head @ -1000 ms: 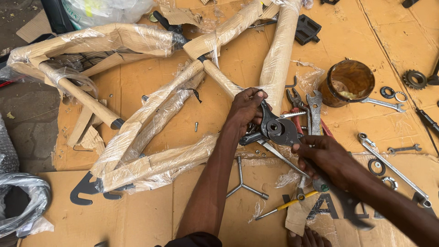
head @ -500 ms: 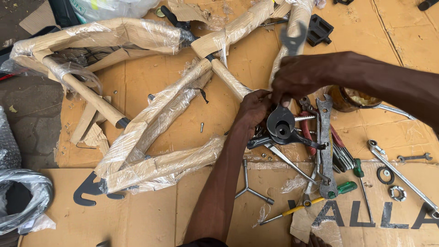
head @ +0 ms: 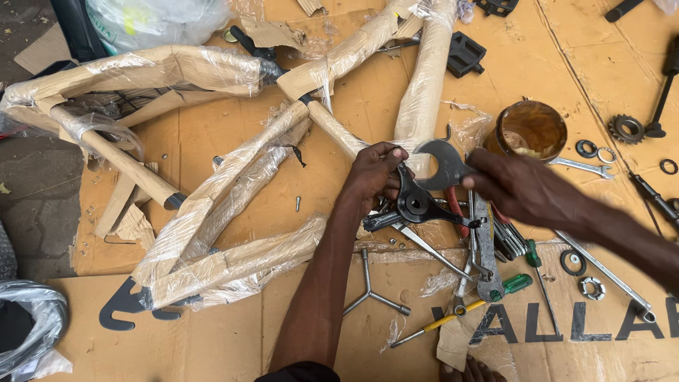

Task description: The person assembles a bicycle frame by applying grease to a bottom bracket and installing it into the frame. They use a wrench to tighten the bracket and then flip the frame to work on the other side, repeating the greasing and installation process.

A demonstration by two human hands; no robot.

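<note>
- The right hand (head: 527,187) has its grip clamped on a flat steel spanner (head: 442,164), hard, stiff and thin; best held along the shank, clear of the open hooked end.
- The left hand (head: 375,173) has its grip closed on the black crank fitting (head: 417,205) at the wrapped bike frame (head: 233,191), likely greasy.
- Loose tools (head: 488,262) and a tin (head: 529,131) crowd the right; the cardboard (head: 226,339) toward the person is open.

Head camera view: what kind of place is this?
Probably an informal bicycle repair spot, set up on flattened cardboard. A wrapped bicycle frame, scattered spanners and a sprocket lie around the working hands.
</note>
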